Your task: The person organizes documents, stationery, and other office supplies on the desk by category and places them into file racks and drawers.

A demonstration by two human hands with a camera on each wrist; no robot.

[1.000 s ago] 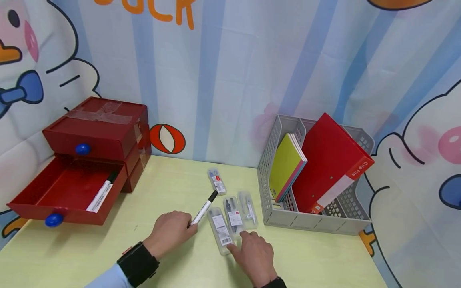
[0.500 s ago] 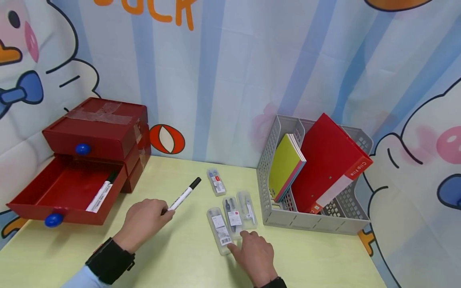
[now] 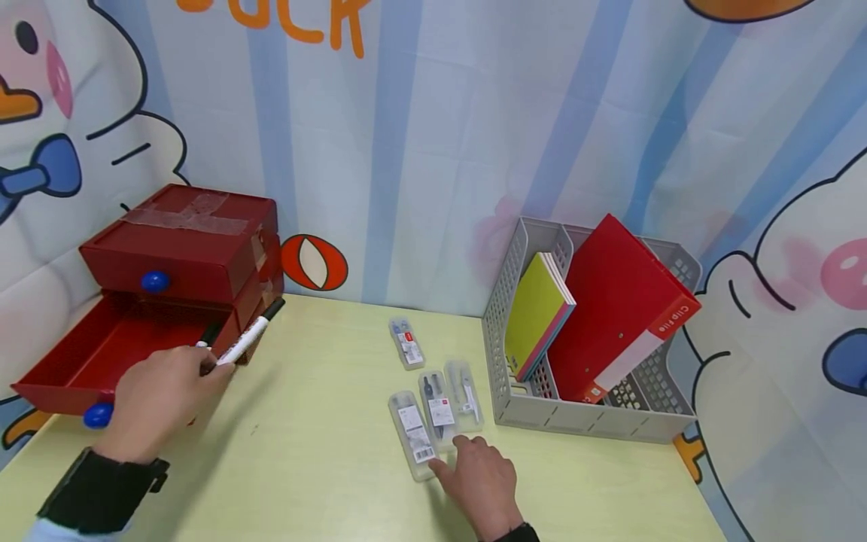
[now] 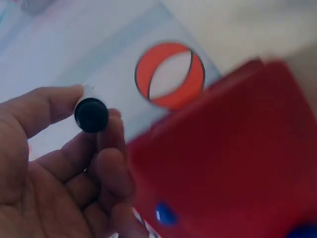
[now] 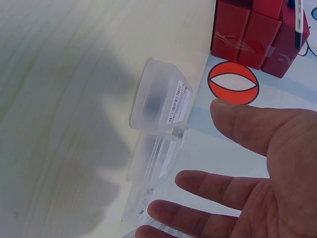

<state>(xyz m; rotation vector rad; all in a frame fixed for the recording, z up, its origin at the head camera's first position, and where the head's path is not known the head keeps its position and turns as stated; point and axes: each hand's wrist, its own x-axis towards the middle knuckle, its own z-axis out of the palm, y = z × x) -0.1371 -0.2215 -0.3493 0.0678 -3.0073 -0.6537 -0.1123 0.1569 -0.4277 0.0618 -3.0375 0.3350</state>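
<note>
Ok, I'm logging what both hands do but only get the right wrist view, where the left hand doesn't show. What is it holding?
Observer: The left hand pinches a white marker with a black cap.
Operator: Anything inside the open red drawer?
Observer: The black end of another marker shows there, partly hidden by that hand.
Operator: I see three clear cases; any more?
Observer: Yes, a fourth case lies farther back, apart from those.
</note>
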